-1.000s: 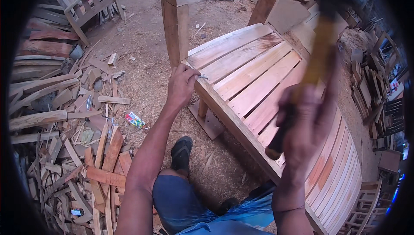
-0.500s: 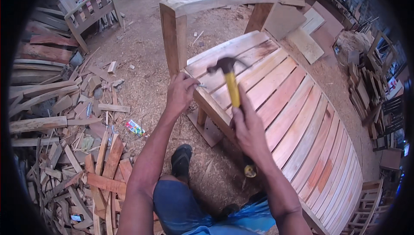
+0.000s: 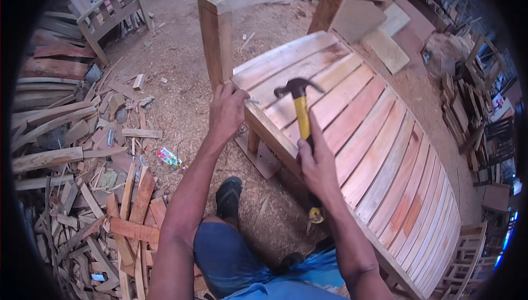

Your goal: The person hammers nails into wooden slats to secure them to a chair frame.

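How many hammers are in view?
1: a hammer, held in the right grip, its head over the pale wooden slats. Others may be hidden among the scrap wood.

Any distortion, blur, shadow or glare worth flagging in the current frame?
Head view: dark surround, with the bench appearing bowed toward the right rim; head view: hammer fairly crisp, little motion blur; head view: floor beside the bench in shadow; head view: bright blue streak at lower right; head view: nail too small to judge focus.
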{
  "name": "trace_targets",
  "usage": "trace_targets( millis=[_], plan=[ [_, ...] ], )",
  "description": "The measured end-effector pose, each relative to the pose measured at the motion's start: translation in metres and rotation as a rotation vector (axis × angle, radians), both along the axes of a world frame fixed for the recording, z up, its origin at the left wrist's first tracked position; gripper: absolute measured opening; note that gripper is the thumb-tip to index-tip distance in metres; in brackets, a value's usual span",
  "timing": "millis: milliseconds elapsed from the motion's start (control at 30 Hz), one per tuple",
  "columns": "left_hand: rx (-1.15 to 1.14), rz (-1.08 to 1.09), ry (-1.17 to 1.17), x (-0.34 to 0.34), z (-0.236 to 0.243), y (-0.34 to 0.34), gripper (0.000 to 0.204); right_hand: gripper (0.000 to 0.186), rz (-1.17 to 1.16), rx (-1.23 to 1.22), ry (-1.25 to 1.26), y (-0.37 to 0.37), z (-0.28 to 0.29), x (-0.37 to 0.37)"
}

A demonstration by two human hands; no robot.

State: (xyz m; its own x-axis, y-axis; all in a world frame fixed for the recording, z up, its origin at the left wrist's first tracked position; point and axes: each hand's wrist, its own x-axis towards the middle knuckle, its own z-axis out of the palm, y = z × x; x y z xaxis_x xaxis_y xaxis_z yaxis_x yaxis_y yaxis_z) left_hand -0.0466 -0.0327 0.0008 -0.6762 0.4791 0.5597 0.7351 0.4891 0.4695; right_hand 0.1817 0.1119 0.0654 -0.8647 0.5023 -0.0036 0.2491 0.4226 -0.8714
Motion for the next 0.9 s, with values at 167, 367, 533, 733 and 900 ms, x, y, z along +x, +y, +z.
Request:
trace_targets(
  millis=[167, 367, 533, 733, 900],
  plan=[
    [0.066, -0.104, -0.049, 0.007, 0.006, 0.0, 0.014, 0.07, -0.133, 0.003, 0.305, -0.014, 0.055, 0.039],
    [0.084, -0.182, -0.25, 0.008, -0.013, -0.004, 0.016, 0.075, -0.221, -0.026, 0.693, -0.011, 0.096, 0.053],
    [0.034, -0.165, -0.208, 0.011, -0.009, 0.0, 0.016, 0.061, -0.267, 0.228, 0.992, 0.001, 0.14, 0.047],
    [0.016, -0.184, -0.173, 0.009, -0.01, 0.002, 0.016, 0.046, -0.199, 0.191, 1.11, 0.016, 0.167, 0.05],
    [0.028, -0.185, -0.189, 0.01, -0.006, -0.001, 0.017, 0.049, -0.325, 0.082, 0.933, 0.003, 0.098, 0.025]
  ],
)
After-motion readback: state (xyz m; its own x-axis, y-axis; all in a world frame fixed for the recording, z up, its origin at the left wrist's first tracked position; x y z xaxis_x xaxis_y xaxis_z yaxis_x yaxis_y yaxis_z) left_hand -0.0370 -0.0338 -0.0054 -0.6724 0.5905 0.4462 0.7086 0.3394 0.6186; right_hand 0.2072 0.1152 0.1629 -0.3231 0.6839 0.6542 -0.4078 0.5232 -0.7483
